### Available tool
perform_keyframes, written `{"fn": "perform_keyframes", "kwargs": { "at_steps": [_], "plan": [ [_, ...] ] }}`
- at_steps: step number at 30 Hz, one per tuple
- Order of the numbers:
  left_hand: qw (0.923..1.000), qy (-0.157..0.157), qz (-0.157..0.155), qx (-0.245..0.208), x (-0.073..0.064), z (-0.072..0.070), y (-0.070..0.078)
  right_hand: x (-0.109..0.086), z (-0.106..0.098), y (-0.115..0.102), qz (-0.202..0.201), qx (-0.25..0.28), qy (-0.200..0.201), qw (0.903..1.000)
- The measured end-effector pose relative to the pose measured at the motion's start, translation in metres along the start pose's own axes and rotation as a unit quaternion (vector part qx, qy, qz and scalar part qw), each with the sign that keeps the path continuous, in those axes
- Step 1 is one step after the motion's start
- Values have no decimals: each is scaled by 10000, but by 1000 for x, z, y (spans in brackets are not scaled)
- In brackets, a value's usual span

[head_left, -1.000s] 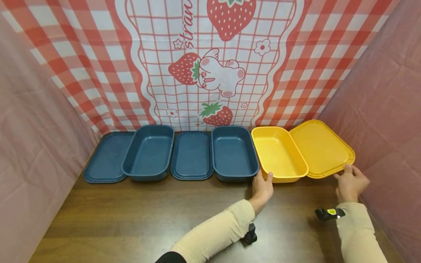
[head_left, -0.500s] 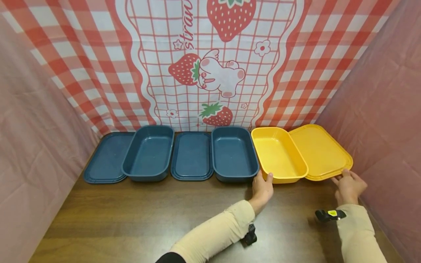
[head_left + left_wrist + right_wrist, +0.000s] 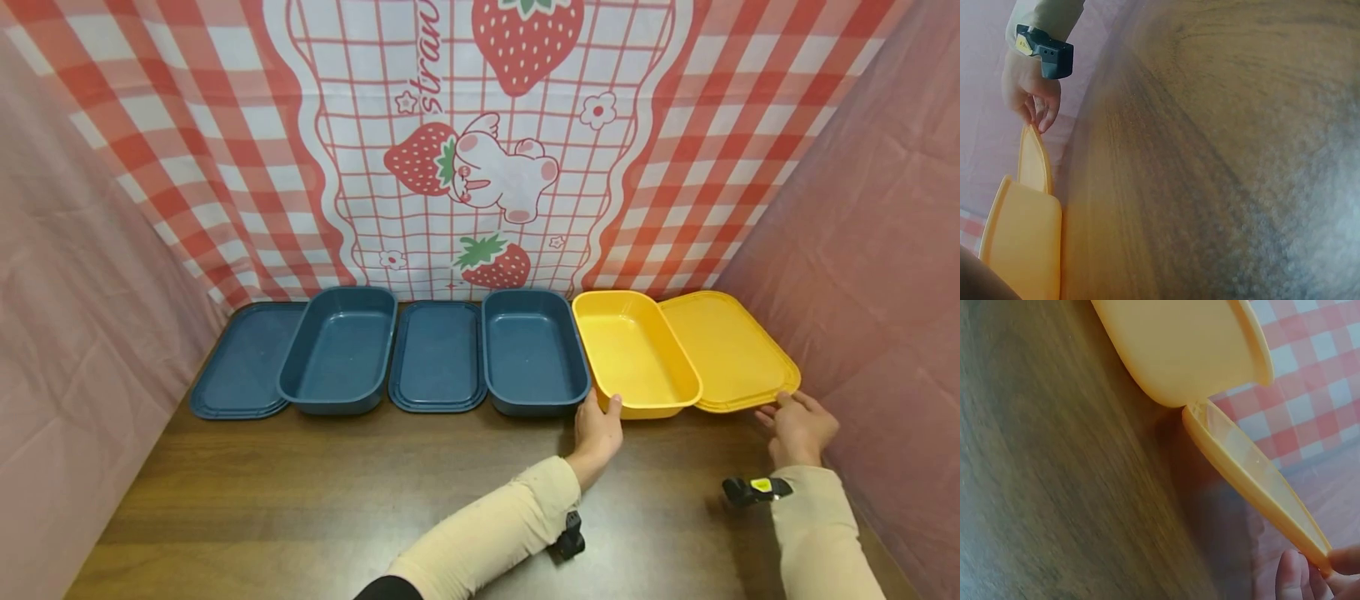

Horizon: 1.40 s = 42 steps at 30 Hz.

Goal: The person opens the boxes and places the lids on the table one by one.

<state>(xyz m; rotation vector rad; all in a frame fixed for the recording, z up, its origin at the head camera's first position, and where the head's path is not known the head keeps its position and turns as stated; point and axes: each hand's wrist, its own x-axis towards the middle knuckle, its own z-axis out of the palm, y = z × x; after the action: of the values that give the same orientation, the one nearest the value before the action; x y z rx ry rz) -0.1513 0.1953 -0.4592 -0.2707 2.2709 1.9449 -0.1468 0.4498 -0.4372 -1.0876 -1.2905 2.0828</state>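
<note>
In the head view my left hand holds the near left corner of a yellow plastic food container, thumb on its front wall. The container stands upright without its lid, and its inside is bare. To its right, my right hand pinches the near right corner of a flat yellow lid. The right wrist view shows the lid tilted, its held end raised above the table and its other end against the container's side. My left hand's fingers are partly hidden behind the container.
Left of the yellow container stand a blue container, a blue lid, another blue container and another blue lid, in one row. A strawberry-print checked cloth hangs behind; a pink cloth closes the right side.
My right hand has lowered the yellow lid and brought it slightly nearer and to the left, so it lies flatter beside the container. The left hand and the yellow container have stayed almost still.
</note>
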Motion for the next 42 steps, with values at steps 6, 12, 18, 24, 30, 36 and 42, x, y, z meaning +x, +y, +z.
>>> {"fn": "perform_keyframes", "kwargs": {
  "at_steps": [6,12,18,24,30,36,42],
  "plan": [
    [10000,-13,-15,6,0,0,0,2,-1,-1,103,-344,34,9994],
    [10000,-4,-6,41,0,1,-2,4,-3,-1,189,-697,45,9974],
    [10000,18,1,18,0,2,-3,7,-4,0,259,-1096,-79,9936],
    [10000,11,-3,-1,2,1,-3,12,-4,-1,457,-1466,-373,9874],
    [10000,-15,-7,15,3,1,-3,17,-2,-2,395,-1801,-458,9818],
    [10000,-44,-45,21,2,1,-2,19,-4,2,192,-2388,-567,9692],
    [10000,-23,-42,29,2,0,-1,23,-4,4,48,-2900,-534,9555]
  ]
}}
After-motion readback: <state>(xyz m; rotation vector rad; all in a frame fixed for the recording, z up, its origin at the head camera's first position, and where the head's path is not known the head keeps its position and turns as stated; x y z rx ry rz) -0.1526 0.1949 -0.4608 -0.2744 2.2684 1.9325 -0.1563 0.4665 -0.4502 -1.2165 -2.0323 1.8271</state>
